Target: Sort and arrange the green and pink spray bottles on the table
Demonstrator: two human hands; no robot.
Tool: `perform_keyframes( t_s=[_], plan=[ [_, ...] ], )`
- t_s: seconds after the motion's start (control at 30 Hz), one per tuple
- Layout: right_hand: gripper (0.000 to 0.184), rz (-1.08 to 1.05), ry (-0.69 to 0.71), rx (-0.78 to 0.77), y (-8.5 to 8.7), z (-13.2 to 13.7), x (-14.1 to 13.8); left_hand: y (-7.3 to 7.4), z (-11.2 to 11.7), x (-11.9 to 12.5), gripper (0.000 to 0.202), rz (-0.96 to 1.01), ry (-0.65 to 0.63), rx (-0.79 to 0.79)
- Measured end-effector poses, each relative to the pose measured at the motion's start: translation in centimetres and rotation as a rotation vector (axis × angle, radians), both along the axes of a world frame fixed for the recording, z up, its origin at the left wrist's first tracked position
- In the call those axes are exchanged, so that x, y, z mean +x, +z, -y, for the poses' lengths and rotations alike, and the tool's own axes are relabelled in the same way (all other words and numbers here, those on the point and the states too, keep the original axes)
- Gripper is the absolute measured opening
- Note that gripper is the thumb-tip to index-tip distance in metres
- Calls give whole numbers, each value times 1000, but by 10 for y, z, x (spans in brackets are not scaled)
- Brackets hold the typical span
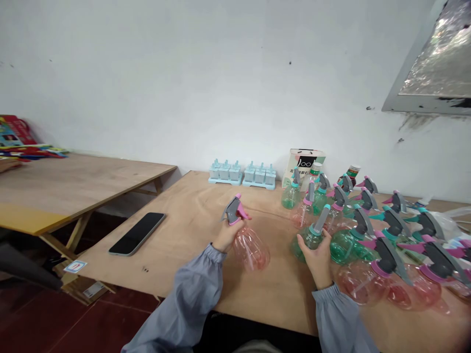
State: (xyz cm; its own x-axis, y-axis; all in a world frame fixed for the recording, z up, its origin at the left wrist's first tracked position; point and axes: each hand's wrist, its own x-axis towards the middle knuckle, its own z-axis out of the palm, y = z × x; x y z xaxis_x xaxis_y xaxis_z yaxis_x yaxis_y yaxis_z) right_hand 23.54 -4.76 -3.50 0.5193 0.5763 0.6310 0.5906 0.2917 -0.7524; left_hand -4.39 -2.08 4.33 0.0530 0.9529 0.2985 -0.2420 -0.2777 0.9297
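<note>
My left hand (227, 236) is closed around the neck of a pink spray bottle (250, 247) with a grey and pink trigger head, held tilted above the wooden table (191, 220). My right hand (316, 255) grips a green spray bottle (311, 238) with a grey and teal trigger, standing at the left edge of a crowd of several pink and green spray bottles (382, 230). Both arms wear grey-blue sleeves.
A black phone (137, 233) lies near the table's left edge. Two light-blue ice-pop moulds (243, 174) and a small carton (303, 166) stand at the back by the white wall. A second wooden table (66, 184) with coloured packets is on the left.
</note>
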Motion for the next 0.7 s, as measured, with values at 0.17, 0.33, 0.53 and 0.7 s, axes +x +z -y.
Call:
perform_keyframes(
  t_s=[0.17,0.33,0.53,0.7],
  plan=[
    [81,4,0,-6,-2,-1,1,-1,1,-2,32,-124,-99,63],
    [81,-2,5,-15,-1,-1,0,-3,0,-3,28,-109,35,46],
    [75,8,-8,-19,-2,0,1,2,5,-2,28,-223,-166,112],
    [74,-1,7,-42,0,2,0,0,6,0,21,-250,97,125]
  ],
)
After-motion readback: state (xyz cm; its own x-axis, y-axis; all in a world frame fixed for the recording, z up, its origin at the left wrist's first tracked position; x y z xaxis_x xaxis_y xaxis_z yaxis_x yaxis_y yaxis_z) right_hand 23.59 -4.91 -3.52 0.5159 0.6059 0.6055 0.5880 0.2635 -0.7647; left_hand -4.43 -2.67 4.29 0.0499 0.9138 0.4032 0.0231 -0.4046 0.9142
